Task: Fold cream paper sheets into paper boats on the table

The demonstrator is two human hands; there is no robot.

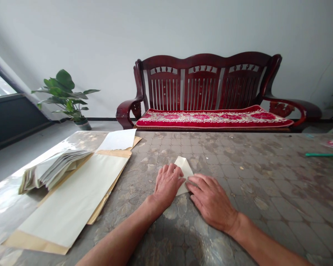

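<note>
A small piece of folded cream paper (186, 168) with a pointed top lies on the table between my hands. My left hand (168, 183) rests over its left side, fingers bent and thumb pressing on the paper, which hides part of it. From the right, my right hand (212, 199) grips the paper's lower right edge, its fingers together and fingertips close to the left thumb. To the left lies a large pale sheet (74, 199) on top of brown paper (36, 242). Beside it is a pile of folded papers (55, 168).
A patterned cover lies over the table (255, 177). Near its far left edge is a white lined sheet (118, 139). At the right lies a green pen-like stick (322, 154). Beyond stand a dark red wooden bench (202, 88) and a potted plant (69, 96).
</note>
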